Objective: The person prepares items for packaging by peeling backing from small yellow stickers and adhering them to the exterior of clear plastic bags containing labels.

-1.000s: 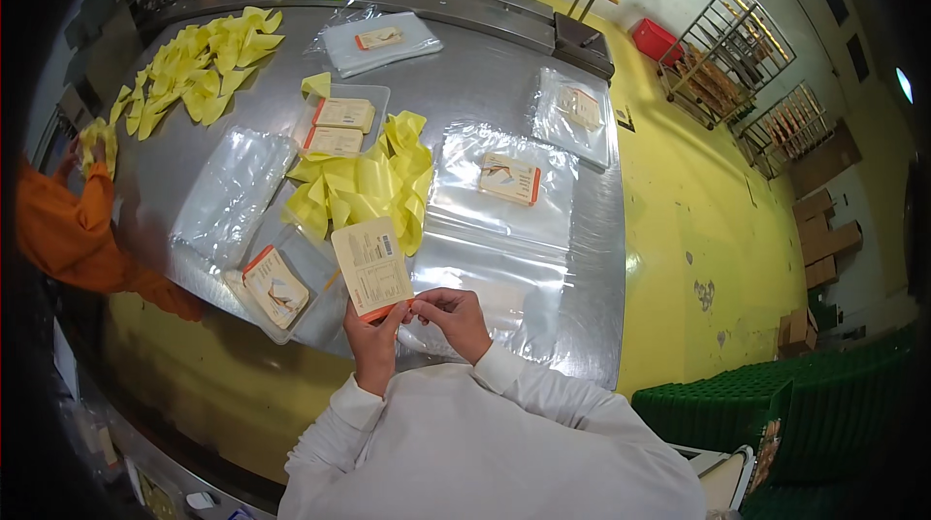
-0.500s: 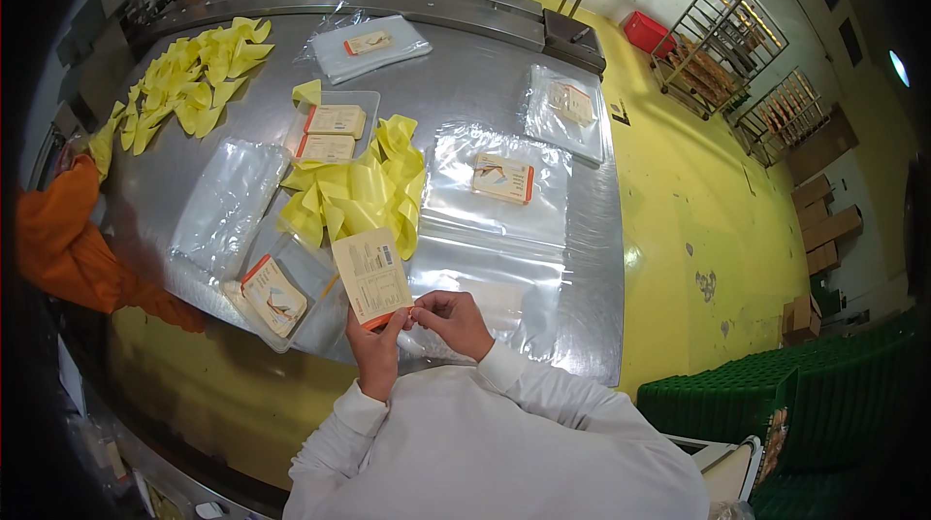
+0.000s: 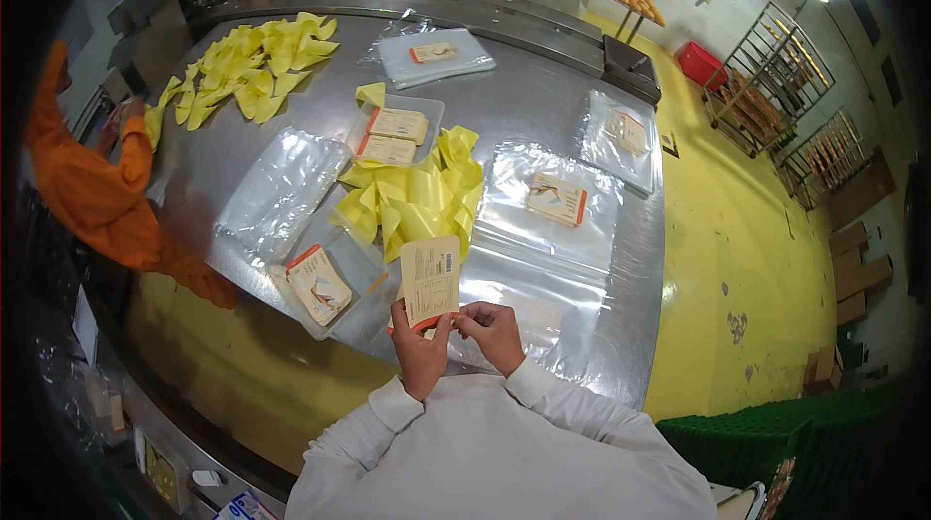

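Note:
My left hand (image 3: 423, 357) is closed around the lower end of a cream cardboard label (image 3: 431, 273) with an orange edge and printed text, holding it upright above the table's near side. The fingertips of my right hand (image 3: 493, 334) are pinched together at the label's lower right corner. Just beyond the label lies a heap of yellow folded sheets (image 3: 427, 195). Left of my hands, a clear plastic tub (image 3: 361, 253) holds a stack of similar labels (image 3: 320, 285). Clear plastic bags (image 3: 524, 273) lie flat to the right, with another label stack (image 3: 557, 200) on them.
Another tub (image 3: 435, 114) with label stacks stands farther back. More bags (image 3: 283, 192) lie left, and yellow sheets (image 3: 257, 69) fill the far left. A person in orange (image 3: 97, 185) stands at the table's left edge. Green crates (image 3: 776, 452) stand at the lower right.
The view has swung left, so the table sits farther right in the picture and more of the person in orange shows. The label in my hands has turned more upright.

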The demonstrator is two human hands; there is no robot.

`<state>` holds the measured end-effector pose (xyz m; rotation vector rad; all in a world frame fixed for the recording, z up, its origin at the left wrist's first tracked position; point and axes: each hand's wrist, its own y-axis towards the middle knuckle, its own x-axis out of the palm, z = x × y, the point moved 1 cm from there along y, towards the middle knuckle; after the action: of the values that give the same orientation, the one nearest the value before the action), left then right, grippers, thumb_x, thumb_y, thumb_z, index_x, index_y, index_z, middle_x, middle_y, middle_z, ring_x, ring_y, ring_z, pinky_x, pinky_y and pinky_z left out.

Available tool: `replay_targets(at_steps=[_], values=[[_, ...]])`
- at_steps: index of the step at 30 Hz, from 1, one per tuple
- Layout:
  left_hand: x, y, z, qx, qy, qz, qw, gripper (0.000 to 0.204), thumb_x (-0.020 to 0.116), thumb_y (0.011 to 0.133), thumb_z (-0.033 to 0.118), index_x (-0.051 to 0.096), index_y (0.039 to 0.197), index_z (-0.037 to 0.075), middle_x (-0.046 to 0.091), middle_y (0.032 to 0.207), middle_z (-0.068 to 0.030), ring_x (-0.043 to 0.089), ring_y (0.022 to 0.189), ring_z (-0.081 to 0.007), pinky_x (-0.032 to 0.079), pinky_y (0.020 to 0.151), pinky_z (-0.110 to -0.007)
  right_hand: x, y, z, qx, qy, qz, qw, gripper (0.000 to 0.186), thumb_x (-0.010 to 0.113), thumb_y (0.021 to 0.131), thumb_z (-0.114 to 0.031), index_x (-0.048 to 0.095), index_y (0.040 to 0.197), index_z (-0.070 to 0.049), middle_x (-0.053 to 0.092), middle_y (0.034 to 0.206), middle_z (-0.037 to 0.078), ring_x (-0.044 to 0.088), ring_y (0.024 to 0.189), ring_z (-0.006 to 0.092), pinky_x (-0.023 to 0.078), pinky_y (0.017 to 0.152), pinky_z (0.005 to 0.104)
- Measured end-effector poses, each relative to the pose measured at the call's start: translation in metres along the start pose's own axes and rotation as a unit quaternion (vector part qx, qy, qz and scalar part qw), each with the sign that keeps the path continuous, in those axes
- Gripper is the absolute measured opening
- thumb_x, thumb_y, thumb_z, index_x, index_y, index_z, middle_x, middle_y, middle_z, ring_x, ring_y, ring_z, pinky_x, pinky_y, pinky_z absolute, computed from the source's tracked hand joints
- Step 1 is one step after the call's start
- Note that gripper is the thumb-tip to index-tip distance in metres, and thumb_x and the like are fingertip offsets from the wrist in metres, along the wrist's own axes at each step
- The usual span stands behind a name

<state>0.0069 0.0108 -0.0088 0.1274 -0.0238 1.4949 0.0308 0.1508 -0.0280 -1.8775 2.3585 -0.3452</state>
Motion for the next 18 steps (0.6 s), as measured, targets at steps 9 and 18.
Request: replay_targets(at_steps=[9,18], values=[[-0.006,-0.002,0.005,0.008,0.031,0.010,0.999,0.042,0.072,0.087,-0.003,0.044,0.118,-0.003,0.068,0.108,-0.0170,0.071,0.097,-0.0212,0.059,0.080,-0.032,0.005,0.003,0.000,-0.004,0.008,-0.020,1.000,0.013,0.072,0.087,-0.006,0.069,0.087,0.006,0.071,0.079,0.007,0.062,0.066,0.0094,0.049,0.062,0.0231],[-0.008,-0.001,-0.004,0.022,0.058,0.040,0.997,0.046,0.074,0.085,0.000,0.046,0.121,-0.004,0.070,0.107,-0.0182,0.073,0.096,-0.0252,0.057,0.079,-0.034,0.012,0.008,-0.004,0.007,-0.003,-0.017,1.000,0.012,0.071,0.085,-0.005,0.069,0.087,0.007,0.070,0.077,0.008,0.060,0.064,0.0103,0.048,0.061,0.0244]])
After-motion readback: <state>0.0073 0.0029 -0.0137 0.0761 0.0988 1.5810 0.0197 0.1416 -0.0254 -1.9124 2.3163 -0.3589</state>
